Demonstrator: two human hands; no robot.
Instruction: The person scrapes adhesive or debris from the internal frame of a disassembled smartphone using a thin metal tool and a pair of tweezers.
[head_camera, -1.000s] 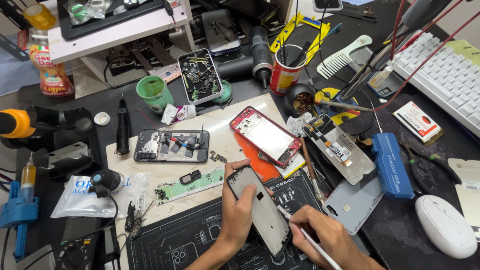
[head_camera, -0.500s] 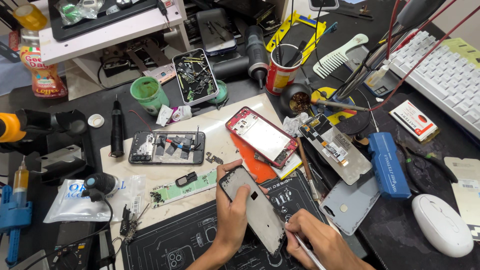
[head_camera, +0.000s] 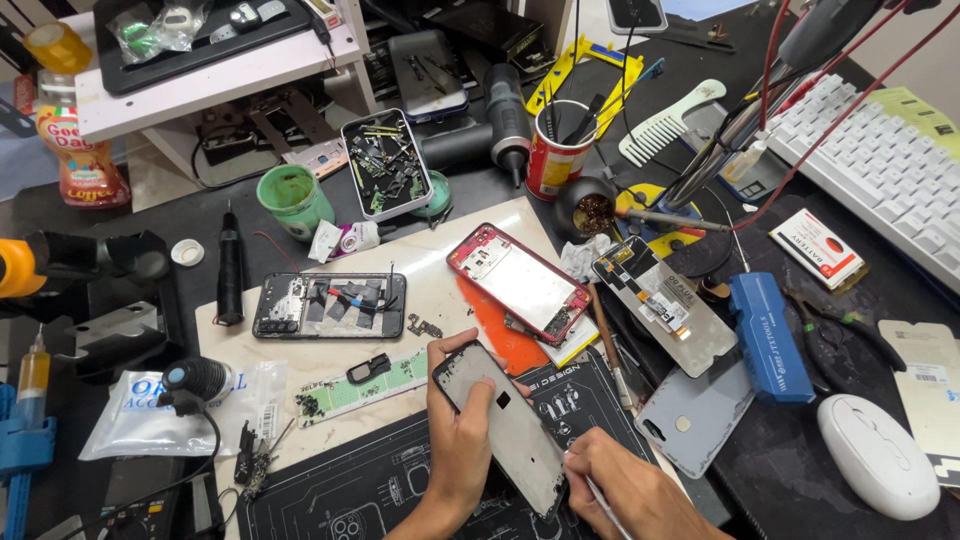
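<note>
My left hand (head_camera: 455, 440) grips a silver-grey phone frame (head_camera: 505, 425) by its left edge, holding it tilted over a dark work mat (head_camera: 330, 485). My right hand (head_camera: 625, 490) holds a thin white-handled tool (head_camera: 605, 505) whose tip rests at the frame's lower right edge. A red phone frame (head_camera: 520, 283) lies just beyond on an orange pad. An opened black phone (head_camera: 328, 304) lies to the left on the white board (head_camera: 440, 260).
A tray of small parts (head_camera: 385, 163), a green cup (head_camera: 293, 198), a red tool cup (head_camera: 553, 160), a blue box (head_camera: 768, 335), a white mouse (head_camera: 878, 455) and a keyboard (head_camera: 880, 170) crowd the black bench. A plastic bag (head_camera: 150, 410) lies at the left.
My right hand has shifted slightly left along the frame's lower edge with the tool. My left hand keeps its grip on the frame; the view has drifted a little.
</note>
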